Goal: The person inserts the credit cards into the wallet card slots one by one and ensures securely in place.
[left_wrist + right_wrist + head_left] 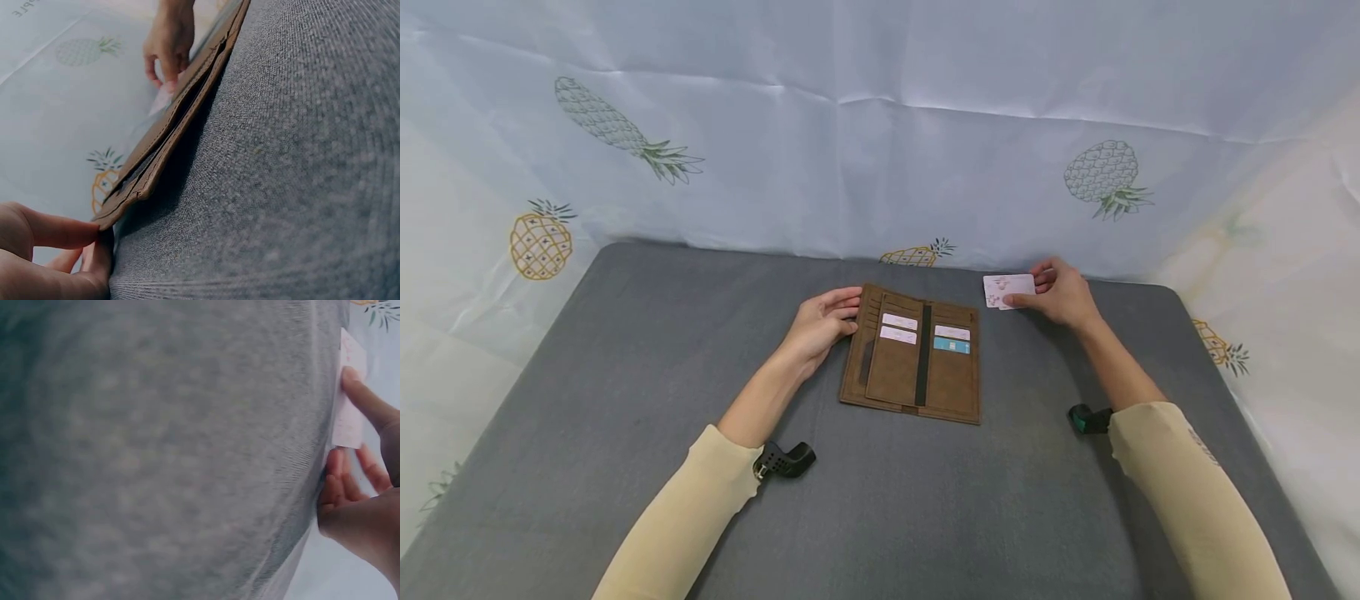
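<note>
A brown wallet [895, 387] lies spread open on the grey table, with cards in its slots: white-pink cards [898, 335] on the left panel, and a white card and a blue card [952, 345] on the right. My left hand [822, 329] pinches the wallet's left edge between thumb and fingers; the left wrist view shows this edge [134, 181] slightly raised. Right of the wallet, a small stack of white cards with a pink pattern [1000, 287] lies near the far edge. My right hand [1060, 292] holds these cards at their right side, thumb [365, 397] on top.
A dark strap [923, 358] runs down the wallet's middle. Behind the grey table [925, 500] hangs a pale cloth [880, 183] printed with pineapples. Black wrist cameras stick out by both cuffs, the left one [790, 460] and the right one [1086, 419].
</note>
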The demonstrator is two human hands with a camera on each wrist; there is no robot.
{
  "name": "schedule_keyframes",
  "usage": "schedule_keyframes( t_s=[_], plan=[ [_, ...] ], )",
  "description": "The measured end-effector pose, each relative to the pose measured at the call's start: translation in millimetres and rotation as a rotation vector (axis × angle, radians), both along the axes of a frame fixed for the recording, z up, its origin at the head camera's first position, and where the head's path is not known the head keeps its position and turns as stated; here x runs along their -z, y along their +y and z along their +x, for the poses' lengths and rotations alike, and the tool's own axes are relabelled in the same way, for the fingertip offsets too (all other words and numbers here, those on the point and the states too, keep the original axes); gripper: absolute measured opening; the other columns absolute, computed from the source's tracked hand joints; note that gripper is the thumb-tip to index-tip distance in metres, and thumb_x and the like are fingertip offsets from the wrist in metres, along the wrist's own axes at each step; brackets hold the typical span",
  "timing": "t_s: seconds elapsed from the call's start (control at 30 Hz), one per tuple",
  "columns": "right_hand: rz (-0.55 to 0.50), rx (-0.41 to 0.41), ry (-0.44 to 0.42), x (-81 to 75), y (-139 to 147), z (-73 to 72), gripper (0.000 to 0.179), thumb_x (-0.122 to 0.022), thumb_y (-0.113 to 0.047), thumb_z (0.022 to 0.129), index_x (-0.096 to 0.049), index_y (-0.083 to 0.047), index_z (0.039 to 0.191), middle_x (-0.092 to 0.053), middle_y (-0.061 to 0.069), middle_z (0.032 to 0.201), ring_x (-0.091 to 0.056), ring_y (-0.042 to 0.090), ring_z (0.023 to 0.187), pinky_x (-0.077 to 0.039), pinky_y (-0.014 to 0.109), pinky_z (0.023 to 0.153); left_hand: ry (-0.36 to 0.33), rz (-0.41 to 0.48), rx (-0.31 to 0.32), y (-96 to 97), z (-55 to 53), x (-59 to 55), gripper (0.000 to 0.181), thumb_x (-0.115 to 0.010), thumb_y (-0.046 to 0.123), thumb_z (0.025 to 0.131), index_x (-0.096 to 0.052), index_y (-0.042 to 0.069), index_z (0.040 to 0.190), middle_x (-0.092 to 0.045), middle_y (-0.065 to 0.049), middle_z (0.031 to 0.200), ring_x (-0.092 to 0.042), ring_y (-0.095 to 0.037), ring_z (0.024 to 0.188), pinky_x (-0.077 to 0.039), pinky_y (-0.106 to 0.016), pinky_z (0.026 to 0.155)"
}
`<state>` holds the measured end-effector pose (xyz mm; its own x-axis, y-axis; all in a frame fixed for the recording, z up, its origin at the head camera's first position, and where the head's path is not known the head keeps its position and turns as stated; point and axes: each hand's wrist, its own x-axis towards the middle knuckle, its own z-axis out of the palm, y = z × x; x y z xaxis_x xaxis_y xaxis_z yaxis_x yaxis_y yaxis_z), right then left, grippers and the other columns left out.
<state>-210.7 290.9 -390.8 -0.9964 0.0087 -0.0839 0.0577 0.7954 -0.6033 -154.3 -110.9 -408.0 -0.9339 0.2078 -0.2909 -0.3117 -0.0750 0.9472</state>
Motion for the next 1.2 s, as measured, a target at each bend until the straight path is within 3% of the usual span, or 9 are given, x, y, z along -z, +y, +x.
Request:
schedule_keyframes(
  t_s=[0.17, 0.27, 0.33, 0.53, 0.6, 0.83, 0.93, 1.2],
  plan=[
    [-0.053, -0.012, 0.044, 2.0, -0.1, 0.4, 0.069, -0.088, -0.026, 0.093, -0.048, 0.005, 0.140, -0.070, 0.031, 0.121, -0.063, 0.007, 0.087, -0.050, 0.017, 0.070, -0.002, -0.001, 0.005, 1.8, 1.2, -1.6, 0.068, -0.053, -0.019, 0.098, -0.050, 0.007, 0.161, -0.049, -0.015, 0.166, -0.049, -0.028, 0.153, -0.053, -0.028, 0.110],
    [-0.176, -0.048, 0.056, 3.9, 0.1, -0.7, 0.065, -0.082, -0.014, 0.097, -0.044, 0.007, 0.145, -0.071, 0.035, 0.122, -0.064, -0.008, 0.077, -0.054, 0.011, 0.064, -0.002, 0.000, 0.004, 2.5, 1.6, -2.7, 0.068, -0.053, -0.019, 0.098, -0.050, 0.007, 0.161, -0.049, -0.015, 0.165, -0.049, -0.029, 0.153, -0.053, -0.030, 0.111],
    [-0.277, -0.066, 0.054, 5.5, -0.1, -1.4, 0.062, -0.079, -0.006, 0.099, -0.042, 0.008, 0.147, -0.072, 0.029, 0.120, -0.065, -0.012, 0.077, -0.057, 0.011, 0.065, 0.000, -0.001, 0.005, 2.5, 1.7, -3.1, 0.068, -0.053, -0.018, 0.099, -0.050, 0.007, 0.161, -0.049, -0.016, 0.165, -0.049, -0.029, 0.153, -0.053, -0.030, 0.111],
    [-0.452, -0.060, 0.048, 8.2, -4.8, -1.8, 0.063, -0.077, -0.001, 0.099, -0.045, 0.002, 0.153, -0.074, -0.016, 0.100, -0.072, -0.007, 0.085, -0.059, 0.015, 0.068, -0.002, -0.005, 0.004, 1.7, 1.7, -2.3, 0.068, -0.053, -0.018, 0.099, -0.050, 0.007, 0.161, -0.049, -0.015, 0.165, -0.049, -0.028, 0.153, -0.053, -0.027, 0.108],
    [-0.477, -0.055, 0.045, 7.0, -8.7, -0.8, 0.062, -0.077, -0.003, 0.099, -0.047, -0.002, 0.154, -0.073, -0.023, 0.099, -0.072, -0.005, 0.087, -0.058, 0.016, 0.069, -0.004, -0.003, 0.001, 1.4, 1.6, -1.7, 0.068, -0.053, -0.018, 0.098, -0.050, 0.007, 0.161, -0.050, -0.015, 0.165, -0.049, -0.028, 0.153, -0.053, -0.027, 0.108],
    [-0.539, -0.080, 0.020, -1.8, -25.1, 3.0, 0.050, -0.073, -0.007, 0.103, -0.054, -0.016, 0.148, -0.076, -0.023, 0.105, -0.071, 0.002, 0.089, -0.058, 0.020, 0.071, -0.002, -0.001, -0.001, 0.9, 2.0, -2.3, 0.068, -0.052, -0.019, 0.098, -0.050, 0.006, 0.161, -0.049, -0.016, 0.165, -0.049, -0.029, 0.153, -0.051, -0.032, 0.113],
    [-0.544, -0.103, 0.006, -3.6, -30.3, 3.2, 0.044, -0.073, -0.008, 0.104, -0.055, -0.020, 0.142, -0.077, -0.017, 0.111, -0.071, 0.005, 0.089, -0.058, 0.021, 0.071, -0.002, 0.001, -0.004, 0.6, 2.1, -3.0, 0.068, -0.053, -0.019, 0.098, -0.050, 0.006, 0.161, -0.049, -0.016, 0.165, -0.049, -0.029, 0.153, -0.051, -0.034, 0.115],
    [-0.498, -0.203, -0.015, -3.4, -40.0, 3.2, 0.045, -0.071, -0.008, 0.104, -0.057, -0.010, 0.147, -0.077, -0.019, 0.105, -0.069, 0.009, 0.084, -0.058, 0.023, 0.071, -0.005, 0.005, 0.000, 0.7, 1.7, -4.1, 0.068, -0.052, -0.018, 0.099, -0.050, 0.007, 0.162, -0.049, -0.015, 0.166, -0.049, -0.028, 0.153, -0.053, -0.027, 0.108]
  ],
)
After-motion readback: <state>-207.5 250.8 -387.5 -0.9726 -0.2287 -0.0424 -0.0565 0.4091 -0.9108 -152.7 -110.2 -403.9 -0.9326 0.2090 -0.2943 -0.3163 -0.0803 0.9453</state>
